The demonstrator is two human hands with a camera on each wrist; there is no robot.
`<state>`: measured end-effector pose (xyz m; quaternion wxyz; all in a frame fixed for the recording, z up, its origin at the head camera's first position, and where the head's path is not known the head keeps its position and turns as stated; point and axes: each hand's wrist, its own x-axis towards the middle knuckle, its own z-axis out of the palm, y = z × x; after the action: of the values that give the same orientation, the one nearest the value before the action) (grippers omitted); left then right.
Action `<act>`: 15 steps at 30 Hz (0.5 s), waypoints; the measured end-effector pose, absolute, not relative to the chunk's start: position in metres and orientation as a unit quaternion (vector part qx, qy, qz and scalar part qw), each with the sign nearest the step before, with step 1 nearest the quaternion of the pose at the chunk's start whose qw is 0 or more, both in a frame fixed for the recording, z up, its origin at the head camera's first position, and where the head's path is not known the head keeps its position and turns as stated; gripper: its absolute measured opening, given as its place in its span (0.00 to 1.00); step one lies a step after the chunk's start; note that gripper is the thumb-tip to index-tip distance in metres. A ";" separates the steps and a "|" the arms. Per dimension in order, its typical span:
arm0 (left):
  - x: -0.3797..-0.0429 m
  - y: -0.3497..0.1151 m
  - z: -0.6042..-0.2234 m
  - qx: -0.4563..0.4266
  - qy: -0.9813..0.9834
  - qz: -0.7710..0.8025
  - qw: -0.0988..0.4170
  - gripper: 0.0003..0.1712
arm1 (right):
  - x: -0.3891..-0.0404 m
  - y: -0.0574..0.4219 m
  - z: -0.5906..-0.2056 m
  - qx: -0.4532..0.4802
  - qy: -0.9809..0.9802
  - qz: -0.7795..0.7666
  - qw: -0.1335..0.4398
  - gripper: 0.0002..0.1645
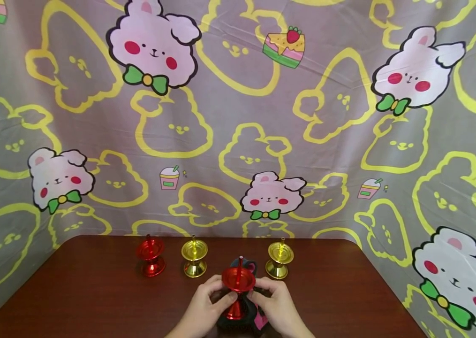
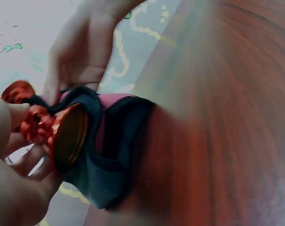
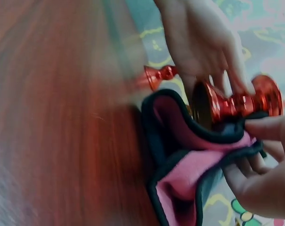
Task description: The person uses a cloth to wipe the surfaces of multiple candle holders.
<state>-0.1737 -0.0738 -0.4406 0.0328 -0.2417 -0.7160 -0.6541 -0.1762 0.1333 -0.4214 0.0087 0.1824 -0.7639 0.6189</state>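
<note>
A shiny red candle holder point(image 1: 238, 280) with a central spike stands upright between both hands near the table's front. My left hand point(image 1: 207, 300) grips its stem with thumb and fingers, and the left wrist view shows the hollow underside of its base point(image 2: 70, 136). Under and around it bunches a dark grey cloth point(image 3: 177, 162) with a pink inner side and black edging. My right hand point(image 1: 277, 300) pinches a folded edge of this cloth close beside the candle holder; whether it also touches the holder is hard to tell. Much of the cloth is hidden in the head view.
Farther back on the brown wooden table point(image 1: 94, 295) stand another red candle holder point(image 1: 151, 253) and two gold ones, one left of centre point(image 1: 194, 253) and one right of it point(image 1: 280, 256). A grey curtain with bunny prints point(image 1: 263, 117) hangs around the table's back and sides.
</note>
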 end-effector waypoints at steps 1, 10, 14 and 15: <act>-0.174 -0.076 -0.440 -0.257 -0.713 -0.652 0.019 0.15 | -0.178 0.135 -0.422 0.184 -0.753 0.631 -0.009 0.17; -0.176 -0.083 -0.437 -0.282 -0.703 -0.653 -0.024 0.16 | -0.181 0.143 -0.422 0.216 -0.724 0.651 -0.065 0.16; -0.175 -0.080 -0.437 -0.253 -0.704 -0.663 -0.009 0.16 | -0.179 0.141 -0.421 0.203 -0.738 0.643 -0.040 0.15; -0.175 -0.079 -0.438 -0.240 -0.705 -0.667 -0.005 0.16 | -0.179 0.140 -0.420 0.197 -0.741 0.641 -0.032 0.14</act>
<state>-0.1747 -0.0786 -0.4376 -0.0046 -0.2396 -0.7053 -0.6672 -0.1786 0.1402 -0.4204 -0.0322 0.1970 -0.7410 0.6412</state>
